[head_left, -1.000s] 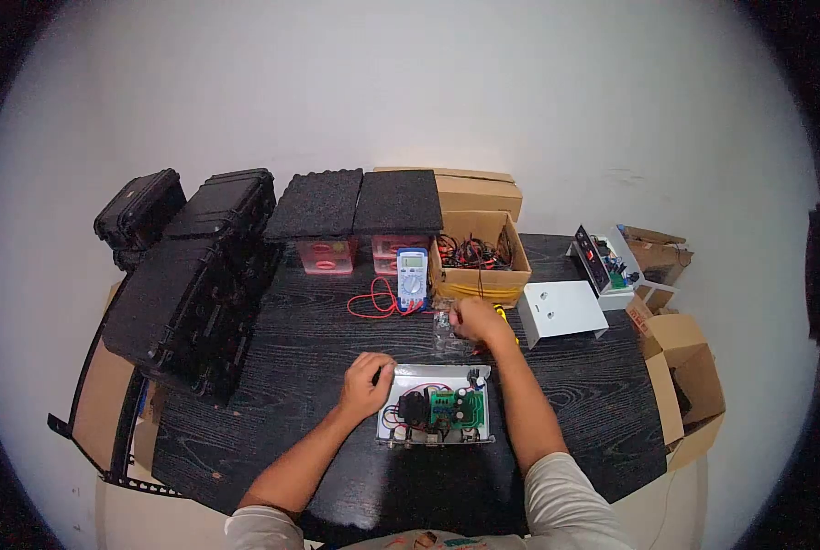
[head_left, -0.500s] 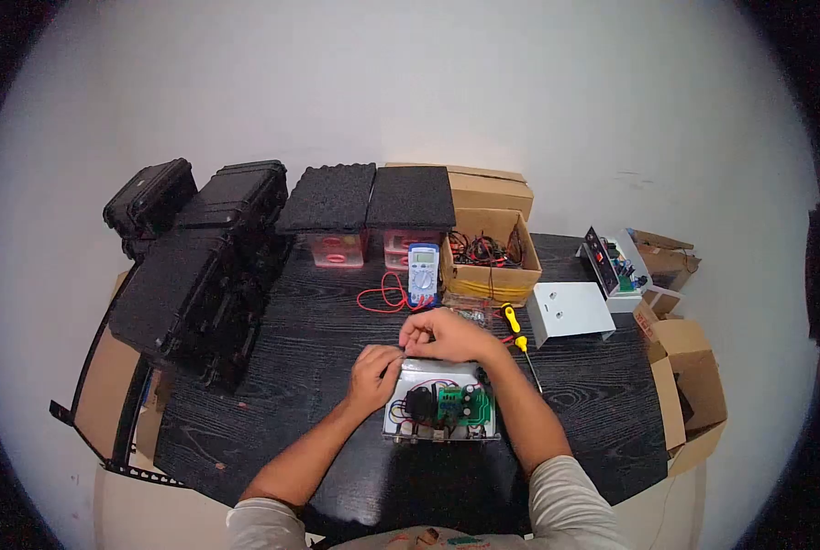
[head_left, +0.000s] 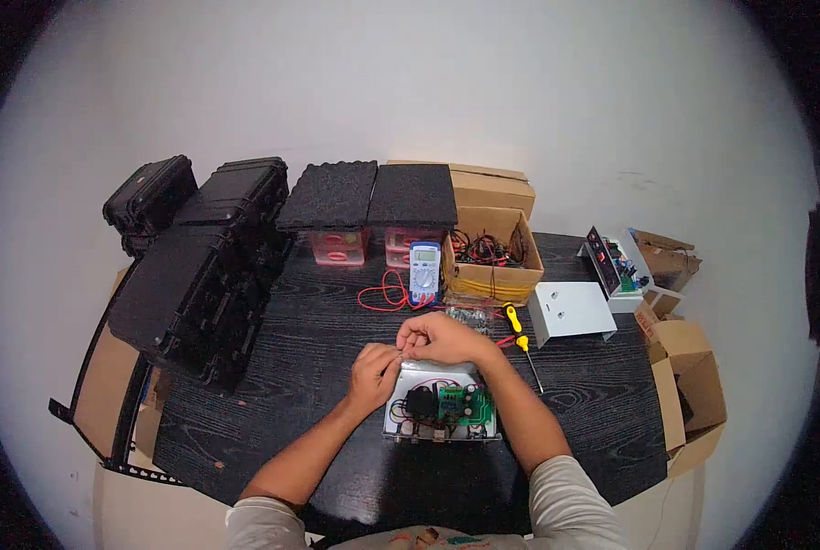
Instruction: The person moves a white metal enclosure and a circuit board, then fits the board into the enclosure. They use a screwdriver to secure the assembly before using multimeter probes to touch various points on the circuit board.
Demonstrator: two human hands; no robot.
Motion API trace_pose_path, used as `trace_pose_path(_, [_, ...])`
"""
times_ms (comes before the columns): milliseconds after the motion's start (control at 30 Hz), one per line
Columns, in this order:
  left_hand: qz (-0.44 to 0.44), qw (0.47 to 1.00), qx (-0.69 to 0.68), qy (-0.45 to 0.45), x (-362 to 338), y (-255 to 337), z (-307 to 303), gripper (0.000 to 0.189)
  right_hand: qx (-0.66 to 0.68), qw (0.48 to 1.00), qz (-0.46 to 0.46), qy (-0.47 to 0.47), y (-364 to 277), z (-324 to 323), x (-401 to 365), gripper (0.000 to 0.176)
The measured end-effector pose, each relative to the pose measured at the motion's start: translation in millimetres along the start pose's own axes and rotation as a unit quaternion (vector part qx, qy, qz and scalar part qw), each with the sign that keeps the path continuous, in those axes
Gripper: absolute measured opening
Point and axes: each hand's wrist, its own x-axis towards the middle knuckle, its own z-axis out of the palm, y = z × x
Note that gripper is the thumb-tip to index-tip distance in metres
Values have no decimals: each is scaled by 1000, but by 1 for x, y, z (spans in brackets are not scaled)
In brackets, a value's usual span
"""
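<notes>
An open metal chassis [head_left: 394, 420] sits on the black table, with a green circuit board [head_left: 477, 406] and a dark component and wires inside. My left hand [head_left: 371, 376] is at its far left corner, fingers bent and pressed together. Over the far edge reaches my right hand [head_left: 442, 337], its thumb and fingers pinched close to the left fingertips. Whatever lies between the fingertips is too small or hidden to name. Beyond the right hand is a clear bag of small parts [head_left: 470, 318]. A yellow-handled screwdriver [head_left: 514, 319] lies to the right.
A multimeter [head_left: 423, 272] with red leads stands behind my hands, beside a cardboard box [head_left: 493, 280] of cables. A white metal cover [head_left: 572, 312] and another opened device [head_left: 614, 266] are at right. Black hard cases [head_left: 167, 298] fill the left. An open carton [head_left: 694, 367] stands off the right edge.
Both hands stay at the chassis's far left corner with only slight finger movement. The chassis and tools keep their places.
</notes>
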Motion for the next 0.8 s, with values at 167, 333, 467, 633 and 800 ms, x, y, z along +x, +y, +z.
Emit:
trace_pose_path(167, [5,1000,5,-4,1,1,0,12,25,1000,5,16,7,3,2,17])
trace_pose_path(333, [10,1000,16,-6,1,3,-2,12,-17,999,17,27,6,3,1,12])
trace_pose_path(467, [8,1000,25,5,-1,0,-1,12,-88,994,24,63,-4,6,-1,16])
trace_pose_path(633, [7,1000,26,16,-1,3,-3,15,-157,983,31,85,-16,11,-3,18])
trace_pose_path(800, [-20,999,13,30,-4,0,-5,15,-120,991,27,58,-15,11,-4,19])
